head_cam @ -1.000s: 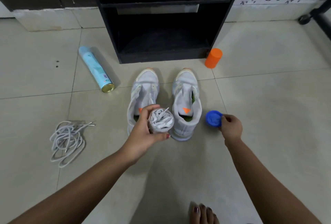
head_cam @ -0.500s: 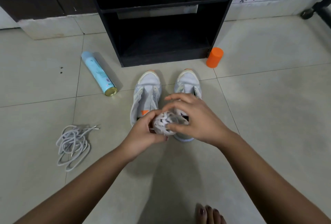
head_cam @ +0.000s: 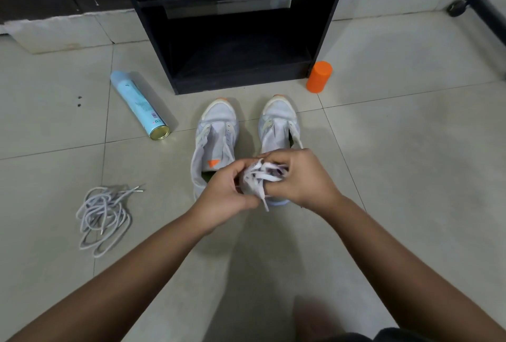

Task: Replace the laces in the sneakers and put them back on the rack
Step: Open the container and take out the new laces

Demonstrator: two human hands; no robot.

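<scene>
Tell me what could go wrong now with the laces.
1. The left hand and right hand grip a tangled bundle; pulling hard may knot it.
2. The grey laces on the floor lie close and could get mixed in.
3. The can lies on its side and may roll.

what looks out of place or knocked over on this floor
The blue spray can lies on its side on the tiles, left of the black rack. A tangle of grey laces sprawls on the floor nearer the person. Both sneakers stand unlaced, which fits the job.
</scene>
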